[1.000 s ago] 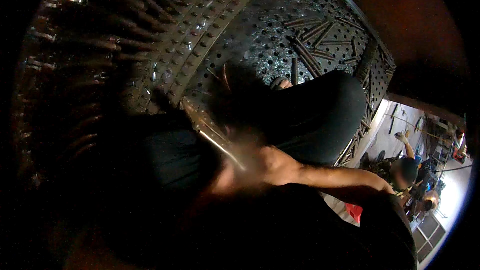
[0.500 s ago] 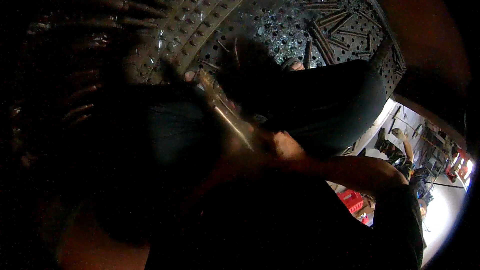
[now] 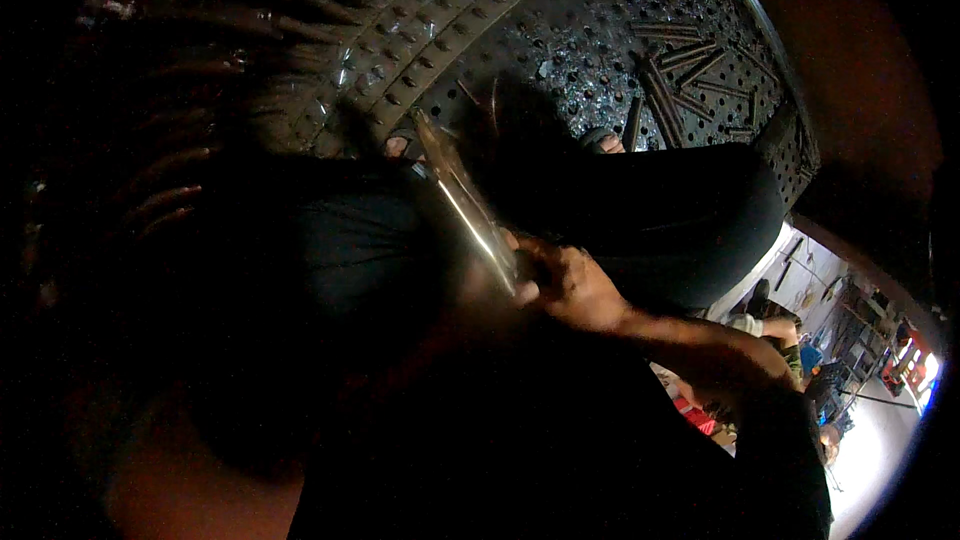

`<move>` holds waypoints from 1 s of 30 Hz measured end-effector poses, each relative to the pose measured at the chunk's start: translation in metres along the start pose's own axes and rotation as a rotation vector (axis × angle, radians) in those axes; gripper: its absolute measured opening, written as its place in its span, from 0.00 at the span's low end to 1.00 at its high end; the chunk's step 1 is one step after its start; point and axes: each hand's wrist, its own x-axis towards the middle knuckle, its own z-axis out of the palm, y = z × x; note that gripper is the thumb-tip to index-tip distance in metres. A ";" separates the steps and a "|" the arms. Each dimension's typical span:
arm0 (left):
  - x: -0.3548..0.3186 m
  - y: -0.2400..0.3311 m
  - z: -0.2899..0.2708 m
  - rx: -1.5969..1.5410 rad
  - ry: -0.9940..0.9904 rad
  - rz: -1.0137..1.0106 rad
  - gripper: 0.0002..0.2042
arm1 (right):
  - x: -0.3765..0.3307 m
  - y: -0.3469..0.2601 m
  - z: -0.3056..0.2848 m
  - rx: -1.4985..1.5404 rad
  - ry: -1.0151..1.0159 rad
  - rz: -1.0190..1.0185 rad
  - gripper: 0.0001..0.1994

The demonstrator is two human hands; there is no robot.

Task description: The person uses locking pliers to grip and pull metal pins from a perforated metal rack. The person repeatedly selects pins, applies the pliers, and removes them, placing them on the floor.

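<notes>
My right hand is closed, with its thumb and fingers at the near end of a long, shiny, brownish metal piece. The piece slants away to the upper left, between my dark-clothed legs, and a bright streak runs along it. Its exact kind does not show. Deep shadow hides my left hand; a dim reddish shape at the lower left may be part of my left arm. Toes of both feet show past my legs, the right foot resting on a perforated metal plate.
Several loose dark metal tubes lie on the perforated plate. A curved wall with rows of studs and protruding bars bounds the left. Through a bright opening at the right, another person's arm and stored items are visible.
My right hand has come into clearer light and shows more fully at the metal piece. The view has shifted slightly. Outside, the other person's arm has lowered.
</notes>
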 end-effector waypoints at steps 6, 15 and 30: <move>0.003 0.006 -0.002 0.114 0.283 0.167 0.36 | -0.012 -0.105 -0.041 0.254 0.044 -0.227 0.26; 0.003 0.019 0.012 1.300 0.368 0.134 0.26 | -0.014 -0.098 -0.020 0.058 0.273 -0.165 0.13; 0.009 0.054 0.002 1.243 0.688 0.824 0.14 | -0.037 -0.071 -0.009 0.197 0.106 -0.227 0.16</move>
